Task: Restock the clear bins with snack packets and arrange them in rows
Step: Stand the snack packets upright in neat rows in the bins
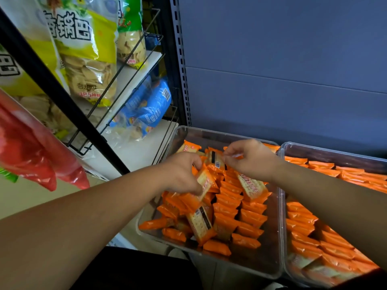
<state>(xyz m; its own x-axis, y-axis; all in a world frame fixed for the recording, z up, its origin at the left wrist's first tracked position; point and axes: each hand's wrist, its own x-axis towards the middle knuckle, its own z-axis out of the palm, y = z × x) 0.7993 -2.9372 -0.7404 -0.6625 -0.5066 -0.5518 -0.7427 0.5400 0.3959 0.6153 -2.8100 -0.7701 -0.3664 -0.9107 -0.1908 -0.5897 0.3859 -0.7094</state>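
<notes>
Orange snack packets [228,206] printed with pale crackers are seen in clear bins [280,227], beside yellow-green bags [88,49] and blue bags [150,105].

Two clear bins of orange cracker packets.
The left bin [209,132] holds packets [227,208] on edge in rows toward 3 o'clock, loose and jumbled toward 9; the right bin [314,152], touching it at 3 o'clock, is packed in tidy rows.
</notes>
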